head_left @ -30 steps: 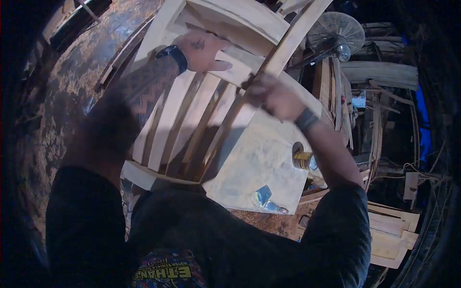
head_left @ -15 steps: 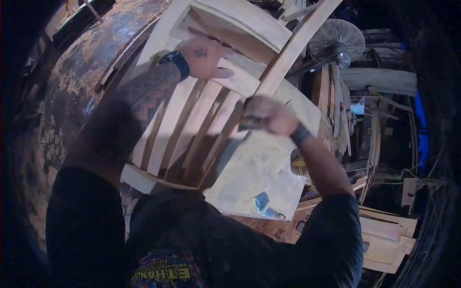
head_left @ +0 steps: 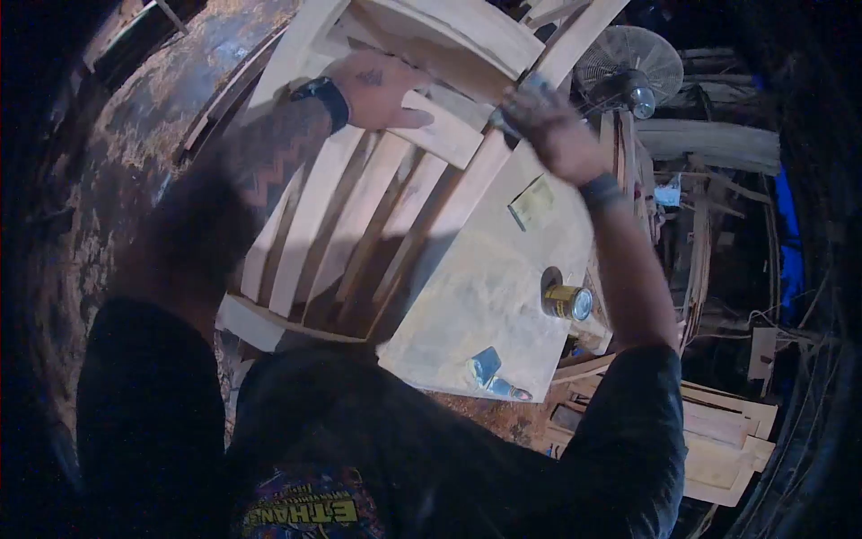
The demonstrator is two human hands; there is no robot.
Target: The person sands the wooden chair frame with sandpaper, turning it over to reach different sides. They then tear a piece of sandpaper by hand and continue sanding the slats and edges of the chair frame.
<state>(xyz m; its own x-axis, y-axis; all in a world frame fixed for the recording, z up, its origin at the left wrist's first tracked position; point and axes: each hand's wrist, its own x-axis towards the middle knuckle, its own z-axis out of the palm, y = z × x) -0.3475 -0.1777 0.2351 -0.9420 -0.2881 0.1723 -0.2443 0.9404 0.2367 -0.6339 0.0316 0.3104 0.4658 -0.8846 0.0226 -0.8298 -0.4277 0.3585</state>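
Observation:
A pale wooden chair frame (head_left: pixel 359 211) with several slats lies on a light board. My left hand (head_left: pixel 375 90) rests over its crosspiece (head_left: pixel 442 131), with the fingers spread and the thumb on the wood. My right hand (head_left: pixel 561 139) is closed around a dark, blurred object (head_left: pixel 521 110) at the frame's right rail (head_left: pixel 480 171). What that object is cannot be made out.
On the board (head_left: pixel 458 296) are a yellow can (head_left: pixel 567 303), a small blue item (head_left: pixel 485 364) beside a little tube, and a yellowish sheet (head_left: pixel 533 203). A fan (head_left: pixel 628 67) and stacked timber (head_left: pixel 709 145) stand at the right.
My right hand has moved up and to the right along the rail with the dark object. The can and the yellowish sheet show more fully. My left hand has hardly moved.

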